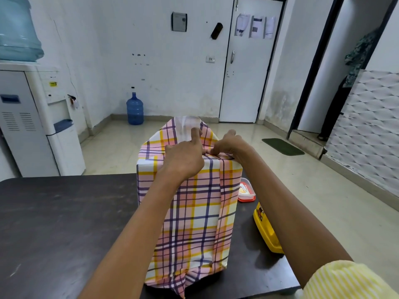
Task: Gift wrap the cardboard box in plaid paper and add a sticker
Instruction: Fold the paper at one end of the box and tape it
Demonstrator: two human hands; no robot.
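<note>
A tall box wrapped in pink, yellow and purple plaid paper stands upright on the dark table. The cardboard itself is hidden under the paper. At its far top end a loose paper flap sticks up, white side showing. My left hand rests on the box's top edge, its fingers curled over the folded paper and its thumb raised against the flap. My right hand pinches a fold of paper at the top right corner, right beside the left. No sticker is visible.
A red-lidded container and a yellow plastic box sit on the table to the right of the wrapped box. A water dispenser stands at the left, a blue water jug on the floor by the far wall.
</note>
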